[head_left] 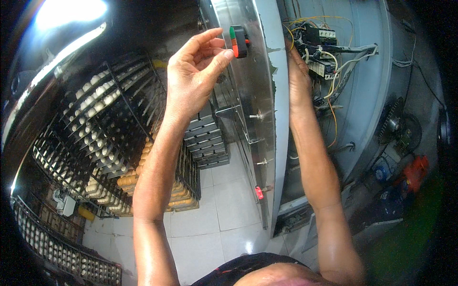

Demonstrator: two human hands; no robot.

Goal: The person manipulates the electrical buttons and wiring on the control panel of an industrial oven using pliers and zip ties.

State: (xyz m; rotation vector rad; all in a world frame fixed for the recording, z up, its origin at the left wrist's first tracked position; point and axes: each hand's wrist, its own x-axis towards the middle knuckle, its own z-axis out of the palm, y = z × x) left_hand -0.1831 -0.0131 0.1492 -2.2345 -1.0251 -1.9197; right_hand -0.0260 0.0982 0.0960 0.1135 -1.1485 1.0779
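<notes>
My left hand [195, 71] is open, fingers apart and curved, with the thumb tip at the red lower button of a green-and-red push-button switch [238, 42] on a steel front panel [251, 90]. My right hand [299, 78] reaches up inside the pale blue-grey cabinet [362, 114], along the back of that panel's edge. Its fingers are at the back of the switch area, beside black electrical contactors [322, 35] and loose yellow and white wires [334, 90]; its fingertips are partly hidden, so their grip is unclear. Toggle switches [257, 117] and a red switch [259, 192] sit lower on the panel.
Racks of white eggs [95, 95] and brown eggs [129, 181] stand at left, with more trays [57, 243] lower down. Stacked metal shelves [205, 140] are behind the panel, on a tiled floor [238, 207]. A toothed wheel [391, 124] and a red object [412, 174] lie at right.
</notes>
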